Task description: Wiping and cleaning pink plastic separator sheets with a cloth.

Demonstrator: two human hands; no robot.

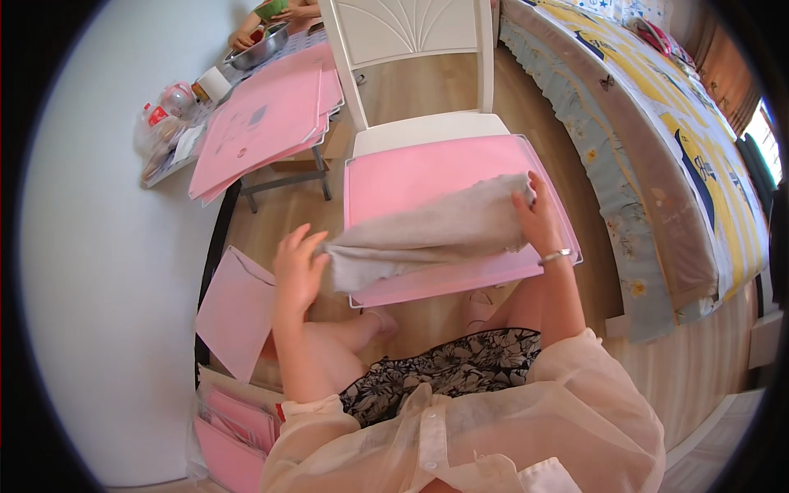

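Two bare hands of mine are at one grey cloth [427, 230]. Nearest is my left hand [297, 271], its fingers loosely spread beside the cloth's left end; whether they pinch it, I cannot tell. The cloth lies above a pink panel [427, 168], with its left end going a little over the panel's edge. Its long axis runs across in front of me, slanting from near left to far right; the right end looks broader, and I see no real front or back. At that far end, my right hand [541, 220] holds the border, the thumb on this side and the other fingers behind. In my judgement, the work is only partly done: the cloth is drawn out lengthwise, but its folds are not smoothed and it is not lying flat. Beyond the panel is the white chair [436, 126]; farther, to the left, a stack of pink panels [267, 111].
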